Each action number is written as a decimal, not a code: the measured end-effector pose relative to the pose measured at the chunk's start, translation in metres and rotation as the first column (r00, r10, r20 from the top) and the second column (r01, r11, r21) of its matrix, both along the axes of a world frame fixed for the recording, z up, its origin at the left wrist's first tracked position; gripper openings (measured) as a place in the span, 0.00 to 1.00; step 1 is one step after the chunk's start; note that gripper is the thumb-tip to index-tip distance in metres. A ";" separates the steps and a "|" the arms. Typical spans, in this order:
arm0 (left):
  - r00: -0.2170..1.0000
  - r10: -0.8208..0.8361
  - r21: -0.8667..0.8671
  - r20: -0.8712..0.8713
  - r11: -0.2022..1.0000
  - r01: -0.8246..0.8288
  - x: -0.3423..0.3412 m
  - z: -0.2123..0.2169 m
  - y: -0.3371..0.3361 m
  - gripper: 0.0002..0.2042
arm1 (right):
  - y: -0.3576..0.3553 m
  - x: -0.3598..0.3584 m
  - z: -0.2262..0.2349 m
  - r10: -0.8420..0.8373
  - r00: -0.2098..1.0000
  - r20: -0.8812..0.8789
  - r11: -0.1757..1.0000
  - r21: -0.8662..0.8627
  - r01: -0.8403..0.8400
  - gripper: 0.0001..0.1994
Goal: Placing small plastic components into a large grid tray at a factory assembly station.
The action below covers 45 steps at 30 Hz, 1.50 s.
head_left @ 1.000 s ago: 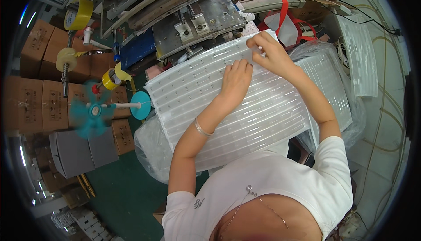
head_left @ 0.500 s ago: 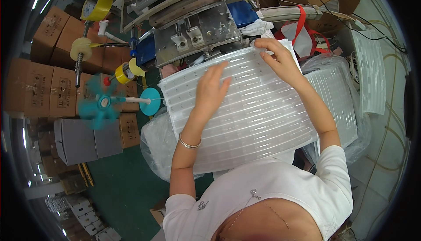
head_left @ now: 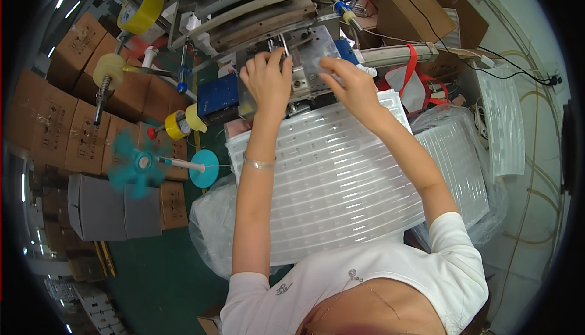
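My left hand (head_left: 268, 82) reaches over the metal fixture (head_left: 314, 45) of the machine, its fingers bent down at the small clamps. Whatever sits under those fingertips is hidden. On the fixture's right side is my right hand (head_left: 353, 88), index finger and thumb curved toward each other near the plate; anything between them is too small to make out. Beneath my forearms a ribbed, translucent white plastic tray (head_left: 341, 182) slopes from the machine's front edge toward my body. Rows of small marks or pieces show along its grooves.
A blue block (head_left: 218, 99) flanks the fixture. Yellow tape rolls (head_left: 178, 125) and a teal fan (head_left: 137, 163) with blurred blades stand left, before stacked cartons (head_left: 85, 131). Right are a red-handled bag (head_left: 414, 91), more ribbed trays (head_left: 454, 164) in clear plastic, and hanging cables (head_left: 518, 73).
Both hands have left the tray and moved forward onto the machine's fixture. My left hand now covers the clamps that showed before. The whole view has shifted slightly.
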State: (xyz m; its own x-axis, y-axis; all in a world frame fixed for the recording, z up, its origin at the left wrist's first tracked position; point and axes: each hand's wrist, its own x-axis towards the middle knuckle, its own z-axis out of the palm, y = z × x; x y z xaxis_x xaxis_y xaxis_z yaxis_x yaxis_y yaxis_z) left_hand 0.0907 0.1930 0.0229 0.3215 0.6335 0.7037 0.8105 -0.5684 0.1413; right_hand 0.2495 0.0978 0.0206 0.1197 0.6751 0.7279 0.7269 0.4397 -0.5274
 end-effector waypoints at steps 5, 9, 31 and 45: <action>0.930 -0.099 -0.178 0.354 0.969 0.171 -0.022 0.004 -0.056 0.14 | 0.052 -0.018 0.004 -0.087 0.948 0.307 0.995 0.072 0.068 0.07; 0.648 -0.038 -0.372 0.760 0.793 0.483 -0.037 0.011 -0.095 0.13 | 0.076 -0.015 0.002 -0.271 0.866 0.420 0.961 0.164 0.221 0.07; 0.727 -0.225 -0.541 0.649 0.536 0.648 -0.022 -0.017 -0.117 0.08 | -0.154 0.117 -0.124 -0.442 0.116 -0.890 0.745 -0.436 -0.505 0.27; 0.841 -0.320 -0.578 0.436 0.617 0.535 -0.013 -0.033 -0.117 0.07 | -0.123 0.108 -0.071 0.327 0.746 0.580 0.863 -0.505 0.014 0.15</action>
State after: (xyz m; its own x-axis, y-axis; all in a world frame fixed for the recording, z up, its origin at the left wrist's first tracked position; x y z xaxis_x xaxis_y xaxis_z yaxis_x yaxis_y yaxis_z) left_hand 0.0780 0.0756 -0.0096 0.5500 0.7938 0.2596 0.3659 -0.5084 0.7795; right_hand 0.3571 -0.0253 -0.0508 -0.3859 0.9019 0.1940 0.8996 0.4145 -0.1374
